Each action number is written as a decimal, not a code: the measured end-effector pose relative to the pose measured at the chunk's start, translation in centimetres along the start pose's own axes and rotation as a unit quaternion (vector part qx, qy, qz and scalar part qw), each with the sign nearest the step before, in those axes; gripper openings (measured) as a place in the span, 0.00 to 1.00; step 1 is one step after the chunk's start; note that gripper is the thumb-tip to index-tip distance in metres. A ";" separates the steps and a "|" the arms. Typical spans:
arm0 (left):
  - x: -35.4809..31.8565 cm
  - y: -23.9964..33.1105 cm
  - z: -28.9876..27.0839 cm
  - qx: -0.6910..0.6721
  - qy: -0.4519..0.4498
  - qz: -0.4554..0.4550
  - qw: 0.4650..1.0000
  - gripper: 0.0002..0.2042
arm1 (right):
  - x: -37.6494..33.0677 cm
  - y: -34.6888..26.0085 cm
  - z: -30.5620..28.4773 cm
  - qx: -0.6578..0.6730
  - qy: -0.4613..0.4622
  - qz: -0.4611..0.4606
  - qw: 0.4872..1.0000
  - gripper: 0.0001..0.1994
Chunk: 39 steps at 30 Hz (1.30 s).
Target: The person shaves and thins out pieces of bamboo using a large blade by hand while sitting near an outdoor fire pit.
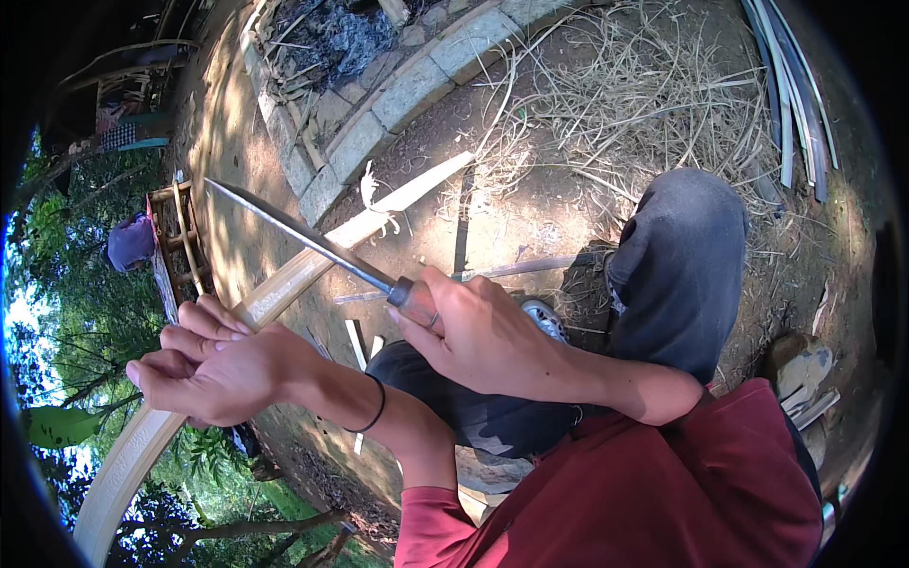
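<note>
A pale split-bamboo strip (289, 282) is being held in the left hand (213, 369), its fingers curled around it, and is running from near left to a tapered end left of the shaving heap. Wispy curls (368, 185) are clinging to it beyond the blade. A long pointed knife (284, 221) is being gripped by its handle (417, 305) in the closed right hand (488, 327) and is crossing above the strip; whether the edge is touching cannot be told. For clean paring, the blade would best be kept at a shallow slant, with short, even strokes directed away from the left fingers and the strip braced against twisting. Farther out, a heap of fibrous shavings (644, 104) is lying on the far right ground, long slats (791, 95) are resting beyond it, and ash (346, 47) is being enclosed by a brick border (412, 95) on the far left.
</note>
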<state>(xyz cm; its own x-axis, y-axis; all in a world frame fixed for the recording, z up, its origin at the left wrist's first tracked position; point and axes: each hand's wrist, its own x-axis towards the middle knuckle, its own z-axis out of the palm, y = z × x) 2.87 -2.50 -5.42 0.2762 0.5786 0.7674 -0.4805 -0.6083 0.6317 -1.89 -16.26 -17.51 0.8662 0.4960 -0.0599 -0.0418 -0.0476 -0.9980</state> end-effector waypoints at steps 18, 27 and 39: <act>1.0 -0.6 0.8 0.000 0.044 -0.006 0.999 0.20 | 1.3 7.2 0.2 -0.080 0.055 -0.059 0.994 0.17; 1.5 -1.8 0.2 -0.002 0.063 -0.010 0.998 0.19 | 0.9 1.1 0.0 -0.008 0.010 -0.028 1.000 0.16; 2.7 -2.5 0.2 -0.030 0.095 -0.008 0.995 0.21 | 1.4 -0.1 0.7 -0.014 0.018 -0.027 0.999 0.16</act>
<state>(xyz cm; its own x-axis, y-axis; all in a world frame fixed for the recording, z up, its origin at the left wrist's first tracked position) 5.02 0.47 -4.95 0.1242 0.6844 0.7185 -0.5280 -0.5675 0.6318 -1.04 -14.94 -17.46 0.8839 0.4676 -0.0041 0.0195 -0.0458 -0.9988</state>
